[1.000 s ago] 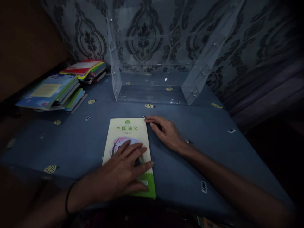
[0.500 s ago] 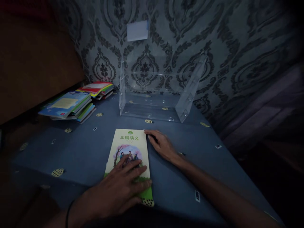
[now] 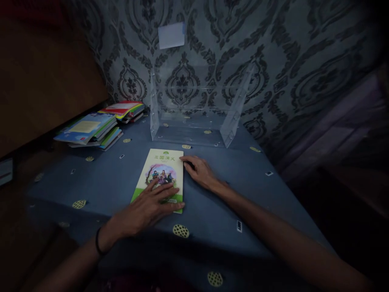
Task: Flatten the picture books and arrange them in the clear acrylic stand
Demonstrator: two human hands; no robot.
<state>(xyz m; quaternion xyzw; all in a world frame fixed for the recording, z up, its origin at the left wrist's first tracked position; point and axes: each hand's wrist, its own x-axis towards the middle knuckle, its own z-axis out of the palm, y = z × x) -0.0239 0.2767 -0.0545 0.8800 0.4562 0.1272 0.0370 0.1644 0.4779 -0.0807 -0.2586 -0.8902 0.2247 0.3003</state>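
A patterned wall (image 3: 206,44) stands behind a table (image 3: 240,166) covered in blue cloth with yellow fruit prints. On the table, near the wall, is a clear rack (image 3: 233,115). To its left lie two piles of books, the front pile (image 3: 86,127) with a blue cover on top, the back pile (image 3: 126,110) with a red and yellow one.

The book (image 3: 164,172) lies flat and shut near the table's front edge, its top toward the rack. Its cover is pale cream, with a green strip, zigzag along its upper edge, across the bottom. In the middle, a rounded picture shows figures beside a pink-blossomed tree; above are green Chinese characters and a small green emblem.

The left hand (image 3: 144,209) rests over the lower cover, fingers spread, gripping nothing. The right hand (image 3: 200,172) is loosely unclenched, forefinger at the book's upper right edge.
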